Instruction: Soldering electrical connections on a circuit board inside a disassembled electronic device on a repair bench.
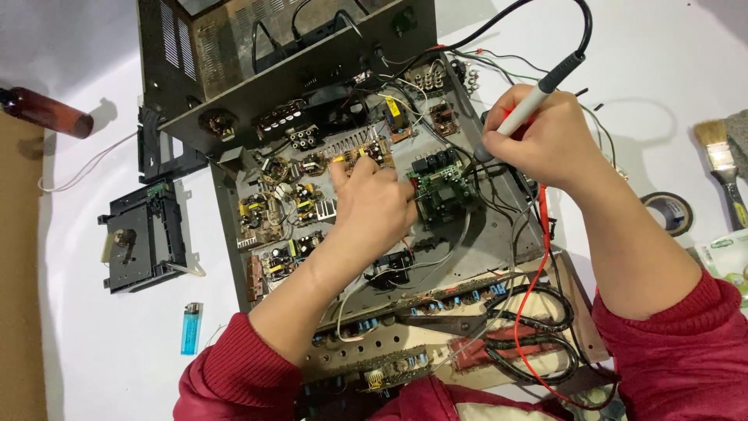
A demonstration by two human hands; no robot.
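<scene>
White sheeting covers the work surface (78, 343), on which an opened electronic chassis (499, 249) lies with its dark cover (296, 70) tipped back at the top. Right hand (545, 140) is closed in a pen grip around a grey-handled soldering iron (530, 105), whose tip points down at the green circuit board (444, 195) near the chassis centre; its black cable loops away upward. Left hand (374, 206) rests on the boards just left of that green board, fingers curled, possibly pinching a small part, though the view hides what. Red and black leads (538, 335) coil over the lower right corner of the chassis. Apart on the sheet lie a blue lighter (191, 329), a black drive mechanism (144, 245), a paintbrush (721, 160), a tape roll (670, 212) and a brown bottle (47, 113).
</scene>
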